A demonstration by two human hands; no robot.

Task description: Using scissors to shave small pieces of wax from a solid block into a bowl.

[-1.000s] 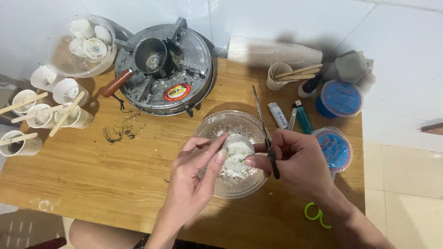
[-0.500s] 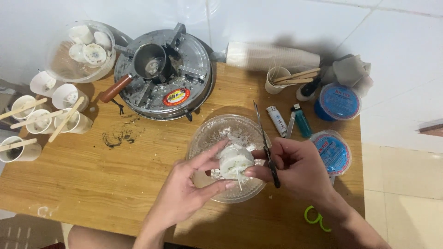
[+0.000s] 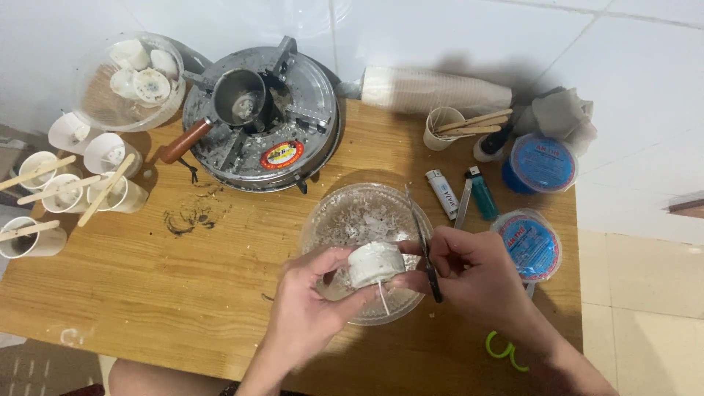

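Both my hands hold a small white wax candle (image 3: pixel 374 263) over a clear plastic bowl (image 3: pixel 339 213) dusted with white crumbs. My left hand (image 3: pixel 312 293) grips the candle from the left and below. My right hand (image 3: pixel 469 275) pinches its right side and also carries thin black-handled scissors (image 3: pixel 423 244), whose blades point away over the bowl. A white wick (image 3: pixel 382 296) hangs down from the candle.
A round metal stove (image 3: pixel 293 110) with a small pot (image 3: pixel 236 95) stands at the back. Paper cups with wooden sticks (image 3: pixel 66 187) sit at the left, a clear bowl of candles (image 3: pixel 130 73) behind them. Two lighters (image 3: pixel 462 193) and blue-lidded tubs (image 3: pixel 532 242) lie to the right.
My left hand slid from over the candle to under it. The candle was turned so that its wick now hangs down, and it sits nearer the bowl's front rim.
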